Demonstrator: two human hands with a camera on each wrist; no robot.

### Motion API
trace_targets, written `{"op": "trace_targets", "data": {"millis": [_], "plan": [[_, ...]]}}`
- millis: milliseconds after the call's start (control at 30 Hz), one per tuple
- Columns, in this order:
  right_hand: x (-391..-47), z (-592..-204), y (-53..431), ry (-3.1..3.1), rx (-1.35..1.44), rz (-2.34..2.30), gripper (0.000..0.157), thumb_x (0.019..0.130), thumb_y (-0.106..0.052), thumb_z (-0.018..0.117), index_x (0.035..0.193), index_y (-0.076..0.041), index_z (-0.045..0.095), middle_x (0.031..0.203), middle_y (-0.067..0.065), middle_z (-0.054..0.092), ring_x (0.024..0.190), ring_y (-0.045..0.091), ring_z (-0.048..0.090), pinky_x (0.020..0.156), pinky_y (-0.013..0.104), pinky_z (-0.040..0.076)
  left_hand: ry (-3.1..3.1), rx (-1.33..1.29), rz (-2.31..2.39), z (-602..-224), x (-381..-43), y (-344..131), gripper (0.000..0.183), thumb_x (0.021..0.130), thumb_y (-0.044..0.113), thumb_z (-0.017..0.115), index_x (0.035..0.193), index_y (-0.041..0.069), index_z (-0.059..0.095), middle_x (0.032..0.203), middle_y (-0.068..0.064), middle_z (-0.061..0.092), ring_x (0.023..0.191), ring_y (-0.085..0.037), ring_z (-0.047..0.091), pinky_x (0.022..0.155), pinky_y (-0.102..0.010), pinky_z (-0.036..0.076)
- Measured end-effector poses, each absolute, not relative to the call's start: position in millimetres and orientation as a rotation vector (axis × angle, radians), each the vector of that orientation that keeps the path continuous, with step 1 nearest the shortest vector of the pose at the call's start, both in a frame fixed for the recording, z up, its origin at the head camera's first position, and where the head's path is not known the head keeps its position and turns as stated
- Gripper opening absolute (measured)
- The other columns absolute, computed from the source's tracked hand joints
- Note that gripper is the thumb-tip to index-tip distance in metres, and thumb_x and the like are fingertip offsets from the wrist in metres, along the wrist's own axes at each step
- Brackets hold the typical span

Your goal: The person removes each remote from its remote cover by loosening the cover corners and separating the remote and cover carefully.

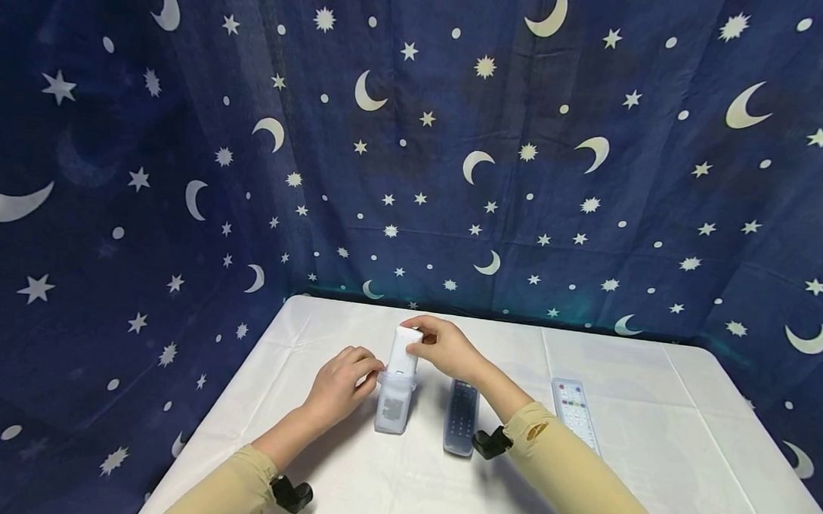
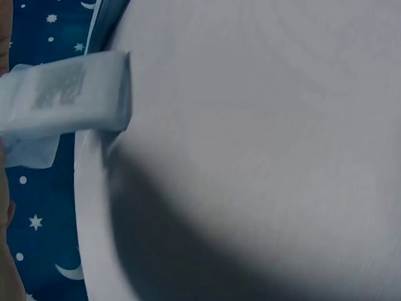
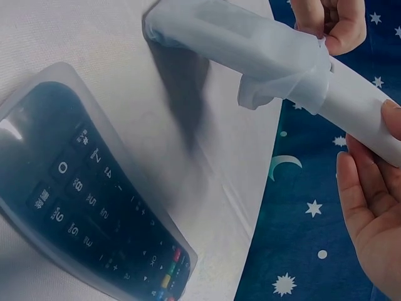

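A white remote control [image 1: 401, 352] stands upright, back toward me, its lower part inside a translucent silicone cover [image 1: 387, 419]. With thumb and fingers my right hand [image 1: 451, 355] grips the remote's bare top end. My left hand [image 1: 339, 387] pinches the cover's upper edge from the left side. In the right wrist view the white remote [image 3: 357, 103] slants out of the cover [image 3: 269, 53], whose rim is folded back with a loose flap hanging. The left wrist view has the lower end of the cover [image 2: 94, 94] against the table, a grey label patch showing through.
A dark remote in a clear cover [image 1: 462, 421] lies just right of the upright one, buttons up. Farther right is a white remote in a clear cover [image 1: 575, 406], partly behind my right forearm. The white-covered table [image 1: 684, 448] ends at a starry blue curtain [image 1: 441, 175].
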State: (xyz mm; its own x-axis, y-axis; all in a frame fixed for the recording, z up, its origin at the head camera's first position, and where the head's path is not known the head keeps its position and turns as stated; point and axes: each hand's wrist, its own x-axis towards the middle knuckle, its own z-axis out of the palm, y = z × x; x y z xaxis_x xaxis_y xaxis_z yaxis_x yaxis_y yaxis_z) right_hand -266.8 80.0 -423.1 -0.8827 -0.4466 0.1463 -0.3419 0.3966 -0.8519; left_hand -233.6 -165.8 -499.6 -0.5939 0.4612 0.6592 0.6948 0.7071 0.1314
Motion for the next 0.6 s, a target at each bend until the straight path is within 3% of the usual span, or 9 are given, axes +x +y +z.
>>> {"op": "trace_targets", "data": {"millis": [600], "plan": [[-267.0, -428.1, 68.5, 2.552, -0.786, -1.458, 0.039, 0.096, -0.011, 0.072, 0.134, -0.015, 0.067, 0.111, -0.001, 0.069, 0.092, 0.015, 0.064, 0.081, 0.033, 0.055, -2.379, -1.028, -0.419, -496.5, -227.0, -184.3, 0.022, 0.087, 0.004, 0.078, 0.102, 0.020, 0.076, 0.100, 0.009, 0.065, 0.089, -0.011, 0.059, 0.071, -0.029, 0.052]]}}
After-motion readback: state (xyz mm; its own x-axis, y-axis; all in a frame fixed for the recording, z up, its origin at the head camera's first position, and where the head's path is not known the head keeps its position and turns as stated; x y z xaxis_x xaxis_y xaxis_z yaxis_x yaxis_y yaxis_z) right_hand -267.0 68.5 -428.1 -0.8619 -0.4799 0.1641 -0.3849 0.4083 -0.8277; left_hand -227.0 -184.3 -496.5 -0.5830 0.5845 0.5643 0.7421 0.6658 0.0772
